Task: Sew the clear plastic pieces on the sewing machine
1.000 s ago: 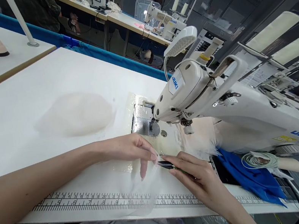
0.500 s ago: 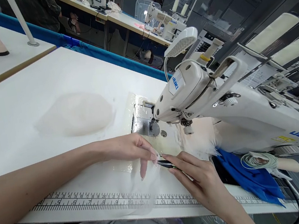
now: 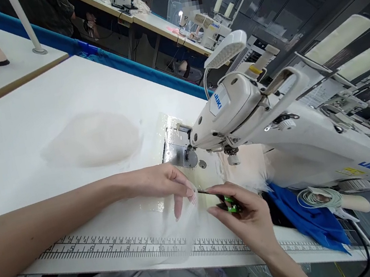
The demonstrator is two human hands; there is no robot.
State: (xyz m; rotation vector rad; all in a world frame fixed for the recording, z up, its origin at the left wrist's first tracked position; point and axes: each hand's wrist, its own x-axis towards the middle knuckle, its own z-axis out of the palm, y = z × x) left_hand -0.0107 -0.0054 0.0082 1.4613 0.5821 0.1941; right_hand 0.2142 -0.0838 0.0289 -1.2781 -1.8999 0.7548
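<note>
Sheer cloth (image 3: 183,249) in my left hand (image 3: 166,182), snips (image 3: 231,204) in my right (image 3: 247,218)

My left thumb and fingertips are pinched together on the edge of the pale, see-through cloth, which hangs from them toward me, over the printed ruler (image 3: 118,249). Just beside that pinch, my right fingers curl around the green-and-black snips, thumb and forefinger apart. The dark blade points at the cloth's edge; I cannot tell whether they touch. Beyond my left hand stands the sewing machine (image 3: 257,121); past my left forearm lies a translucent oval piece (image 3: 94,140). Blue fabric (image 3: 306,217) lies to the right of my right hand.
</note>
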